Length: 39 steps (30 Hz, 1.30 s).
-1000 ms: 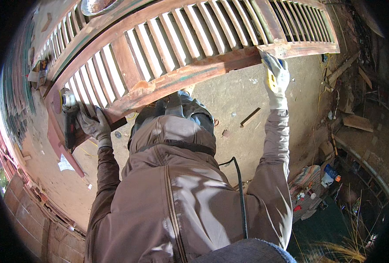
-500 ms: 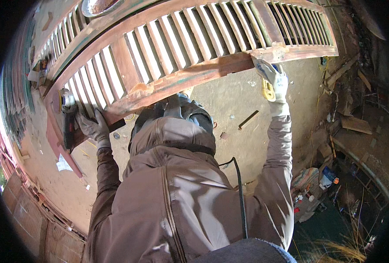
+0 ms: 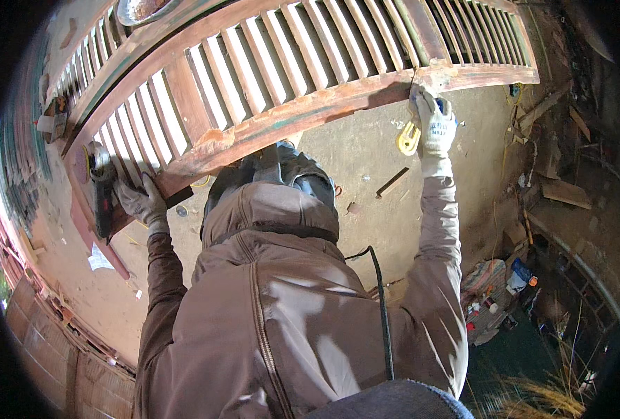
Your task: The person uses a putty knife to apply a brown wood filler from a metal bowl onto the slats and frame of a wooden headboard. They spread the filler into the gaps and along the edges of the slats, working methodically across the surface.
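A large old wooden louvred shutter (image 3: 289, 119) with worn red and green paint lies across the top of the view. My left hand (image 3: 142, 204), in a grey glove, grips a dark angle grinder (image 3: 101, 190) at the shutter's left end, its disc against the frame. My right hand (image 3: 435, 124), in a white glove, holds a yellow-handled scraper (image 3: 408, 137) against the shutter's lower rail. A black cable (image 3: 382, 307) runs down over my brown jacket.
Beneath the shutter is a dusty concrete floor (image 3: 366, 181) with a wooden stick (image 3: 392, 182) and small scraps. Wood offcuts (image 3: 561, 188) and a heap of bottles and bags (image 3: 495, 297) lie at the right. A brick edge (image 3: 51, 328) borders the lower left.
My right hand has shifted slightly along the lower rail with the scraper, whose yellow handle now hangs left of the glove. My left hand and the grinder have barely moved.
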Tool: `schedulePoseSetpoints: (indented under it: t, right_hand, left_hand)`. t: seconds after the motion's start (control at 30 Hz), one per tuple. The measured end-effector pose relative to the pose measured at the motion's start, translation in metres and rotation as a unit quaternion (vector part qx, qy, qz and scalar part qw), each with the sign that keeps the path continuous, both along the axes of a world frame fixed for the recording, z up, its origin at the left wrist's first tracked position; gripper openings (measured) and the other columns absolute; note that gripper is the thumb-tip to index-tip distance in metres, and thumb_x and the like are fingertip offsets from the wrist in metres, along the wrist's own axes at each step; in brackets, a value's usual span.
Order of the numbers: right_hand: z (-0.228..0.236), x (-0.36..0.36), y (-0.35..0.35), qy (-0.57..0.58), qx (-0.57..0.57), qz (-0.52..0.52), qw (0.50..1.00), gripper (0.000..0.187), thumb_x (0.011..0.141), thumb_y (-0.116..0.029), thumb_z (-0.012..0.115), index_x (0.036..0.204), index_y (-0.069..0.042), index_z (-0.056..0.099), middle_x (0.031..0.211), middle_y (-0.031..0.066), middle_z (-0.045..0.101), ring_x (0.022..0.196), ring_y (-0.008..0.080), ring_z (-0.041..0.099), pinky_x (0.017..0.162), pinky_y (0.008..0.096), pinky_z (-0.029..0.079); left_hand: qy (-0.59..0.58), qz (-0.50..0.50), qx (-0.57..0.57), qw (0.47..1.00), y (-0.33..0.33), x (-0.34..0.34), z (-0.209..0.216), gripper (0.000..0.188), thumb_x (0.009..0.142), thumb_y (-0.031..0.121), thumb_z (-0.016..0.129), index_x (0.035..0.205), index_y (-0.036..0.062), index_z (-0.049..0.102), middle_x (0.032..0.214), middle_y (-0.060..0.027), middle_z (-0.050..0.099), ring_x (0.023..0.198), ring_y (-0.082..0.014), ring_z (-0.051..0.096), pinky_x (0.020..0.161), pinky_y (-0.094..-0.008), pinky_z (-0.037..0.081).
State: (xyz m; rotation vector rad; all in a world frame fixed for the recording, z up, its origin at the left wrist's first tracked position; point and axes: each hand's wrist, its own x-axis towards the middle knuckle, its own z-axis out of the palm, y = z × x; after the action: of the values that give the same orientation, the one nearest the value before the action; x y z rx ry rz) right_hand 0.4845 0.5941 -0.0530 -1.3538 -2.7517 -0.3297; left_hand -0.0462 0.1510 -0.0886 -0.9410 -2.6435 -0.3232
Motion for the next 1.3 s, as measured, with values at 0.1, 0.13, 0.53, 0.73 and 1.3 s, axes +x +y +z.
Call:
schedulePoseSetpoints:
  t: [0.1,0.13,0.53,0.73,1.3]
  right_hand:
    - [0.030,0.003,0.002,0.070,-0.041,0.001,0.997,0.039,0.082,-0.018,0.067,0.120,-0.024,0.072,0.126,-0.0062,0.069,0.098,0.0202,0.063,0.086,0.0328,0.055]
    - [0.034,0.006,0.010,0.106,-0.026,0.007,0.994,0.038,0.082,-0.018,0.067,0.119,-0.022,0.072,0.124,-0.0051,0.070,0.097,0.0206,0.064,0.086,0.0323,0.055]
    - [0.044,-0.001,0.026,0.164,-0.111,0.035,0.980,0.025,0.090,-0.017,0.064,0.113,-0.012,0.074,0.118,0.0054,0.072,0.106,0.0283,0.065,0.091,0.0365,0.054]
    - [0.046,-0.017,0.013,0.169,-0.095,0.030,0.981,0.033,0.077,-0.014,0.073,0.110,-0.016,0.076,0.114,0.0013,0.073,0.100,0.0227,0.066,0.088,0.0340,0.055]
    - [0.021,0.026,0.054,0.232,-0.126,0.118,0.957,0.036,0.103,-0.016,0.051,0.131,0.002,0.063,0.129,0.0184,0.067,0.115,0.0324,0.063,0.097,0.0418,0.050]
  left_hand:
    - [0.011,0.000,0.014,1.000,0.000,-0.002,-0.004,0.077,0.094,0.048,0.063,0.144,-0.0048,0.041,0.141,-0.0305,0.049,0.133,-0.0464,0.046,0.113,-0.0535,0.035]
    - [0.013,0.007,0.011,1.000,0.000,-0.002,-0.005,0.077,0.094,0.048,0.063,0.144,-0.0046,0.041,0.141,-0.0305,0.049,0.133,-0.0463,0.045,0.113,-0.0534,0.034]
    - [0.005,0.011,-0.001,1.000,-0.002,0.000,-0.002,0.075,0.094,0.049,0.062,0.143,-0.0039,0.042,0.141,-0.0301,0.049,0.132,-0.0472,0.045,0.113,-0.0550,0.034]
    - [-0.007,-0.013,0.046,0.999,0.022,0.010,0.016,0.074,0.092,0.048,0.064,0.139,-0.0063,0.047,0.138,-0.0311,0.051,0.132,-0.0463,0.045,0.113,-0.0538,0.034]
    - [-0.016,0.023,0.038,0.999,0.022,0.013,0.033,0.071,0.083,0.052,0.070,0.134,0.0042,0.054,0.123,-0.0217,0.056,0.120,-0.0418,0.050,0.105,-0.0546,0.036]
